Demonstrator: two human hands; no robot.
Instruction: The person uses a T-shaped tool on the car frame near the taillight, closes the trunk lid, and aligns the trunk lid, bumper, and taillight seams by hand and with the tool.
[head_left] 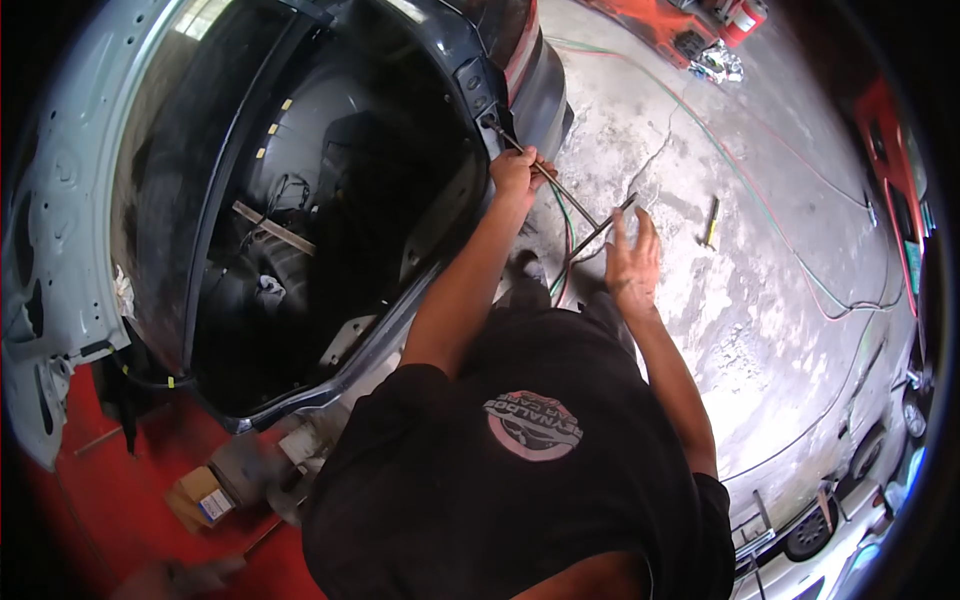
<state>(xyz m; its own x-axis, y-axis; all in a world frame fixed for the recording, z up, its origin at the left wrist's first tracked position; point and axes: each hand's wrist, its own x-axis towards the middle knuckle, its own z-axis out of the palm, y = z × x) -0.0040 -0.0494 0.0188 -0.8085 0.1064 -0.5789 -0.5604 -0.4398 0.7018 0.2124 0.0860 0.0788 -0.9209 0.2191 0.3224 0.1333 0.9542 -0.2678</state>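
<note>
My left hand point(516, 174) is closed around the shaft of a T-handle wrench point(574, 202). The wrench's far end meets the dark painted edge of the car body point(470, 90), beside the tail light area. Its crossbar points out toward my right side. Close by the crossbar is my right hand point(633, 268), fingers spread and raised; whether a fingertip touches the bar I cannot tell. To the left of my arms lies the car's open rear compartment point(350, 215), dark inside, with a loose flat strip point(273, 228) in it.
Red and green hoses point(740, 170) run across the concrete floor. A hammer point(711, 224) with a yellow part lies on the right. Red equipment point(650, 25) stands at the top. Cardboard boxes point(200, 498) sit on the red floor at lower left. A light-coloured car point(810, 560) is at lower right.
</note>
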